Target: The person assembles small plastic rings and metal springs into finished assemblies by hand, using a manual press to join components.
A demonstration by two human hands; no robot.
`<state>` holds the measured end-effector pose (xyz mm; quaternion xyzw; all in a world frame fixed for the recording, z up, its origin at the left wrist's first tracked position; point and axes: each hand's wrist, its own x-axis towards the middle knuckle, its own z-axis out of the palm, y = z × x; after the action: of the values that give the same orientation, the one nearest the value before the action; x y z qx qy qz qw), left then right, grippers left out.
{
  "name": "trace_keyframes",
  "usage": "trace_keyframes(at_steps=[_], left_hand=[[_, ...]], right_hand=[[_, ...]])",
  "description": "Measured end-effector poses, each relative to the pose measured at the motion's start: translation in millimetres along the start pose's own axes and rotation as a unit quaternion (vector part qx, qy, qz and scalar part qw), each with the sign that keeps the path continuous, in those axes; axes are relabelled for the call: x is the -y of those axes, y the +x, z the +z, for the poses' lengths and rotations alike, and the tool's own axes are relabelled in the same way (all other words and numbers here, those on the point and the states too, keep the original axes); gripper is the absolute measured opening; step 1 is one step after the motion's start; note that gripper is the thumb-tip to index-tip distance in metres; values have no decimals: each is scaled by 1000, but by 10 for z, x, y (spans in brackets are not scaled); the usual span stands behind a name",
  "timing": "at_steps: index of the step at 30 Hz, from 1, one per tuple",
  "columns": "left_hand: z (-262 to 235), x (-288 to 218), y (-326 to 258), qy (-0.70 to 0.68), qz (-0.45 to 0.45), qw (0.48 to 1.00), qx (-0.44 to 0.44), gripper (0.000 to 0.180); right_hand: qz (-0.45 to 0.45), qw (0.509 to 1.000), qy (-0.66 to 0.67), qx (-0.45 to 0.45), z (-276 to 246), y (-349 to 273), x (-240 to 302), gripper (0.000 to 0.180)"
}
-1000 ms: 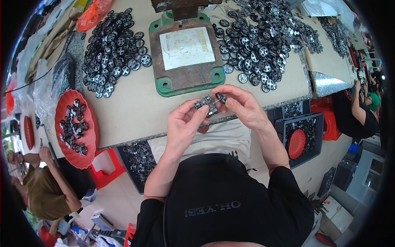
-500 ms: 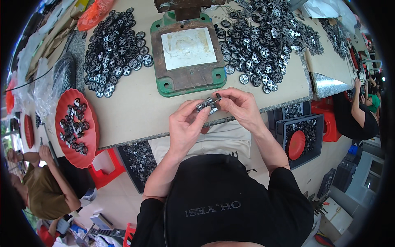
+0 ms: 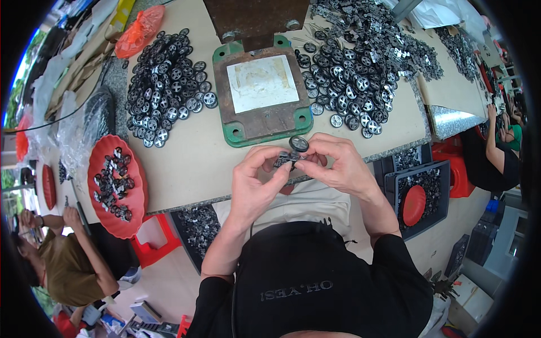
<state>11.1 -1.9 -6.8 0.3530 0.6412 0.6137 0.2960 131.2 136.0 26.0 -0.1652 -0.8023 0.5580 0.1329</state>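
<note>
Head view looked down on a beige desk (image 3: 191, 163) where both hands met just above its near edge. The left hand (image 3: 256, 188) was curled, thumb and fingers pinched on a small dark part (image 3: 283, 160). The right hand (image 3: 338, 166) was curled too, its fingertips closed on a black wheel (image 3: 298, 143) that stood on edge, touching the top of the dark part; how the two pieces joined was too small to tell. Just beyond the hands lay a rusty brown plate (image 3: 262, 93) with green corners and a pale square in its middle, flat on the desk. To the left of the plate spread a pile of wheels (image 3: 166, 84), black with lighter spokes, and to its right a larger pile (image 3: 360, 73) of the same ran toward the far edge. A red tray (image 3: 118, 191) sat on the near left of the desk, holding a scatter of dark parts. An orange bag (image 3: 143, 31) lay at the far left. Below the desk edge on the right, a dark crate (image 3: 420, 197) held more parts and a red lid. Another person (image 3: 67, 265) in a brown shirt sat at lower left, well apart from the hands, and a second person (image 3: 501, 146) sat at far right.
</note>
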Motion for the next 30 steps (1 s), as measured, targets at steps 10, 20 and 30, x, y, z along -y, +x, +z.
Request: trace_keyframes(at_steps=[10, 20, 30], left_hand=[[-310, -81, 913, 130, 59, 986, -88, 23], [-303, 62, 1288, 222, 148, 952, -149, 24], [-319, 128, 1071, 224, 197, 940, -163, 19]], right_hand=[[-52, 981, -154, -109, -59, 212, -76, 33], [-31, 976, -177, -124, -330, 189, -223, 31], [-315, 858, -242, -327, -1523, 851, 1277, 18]])
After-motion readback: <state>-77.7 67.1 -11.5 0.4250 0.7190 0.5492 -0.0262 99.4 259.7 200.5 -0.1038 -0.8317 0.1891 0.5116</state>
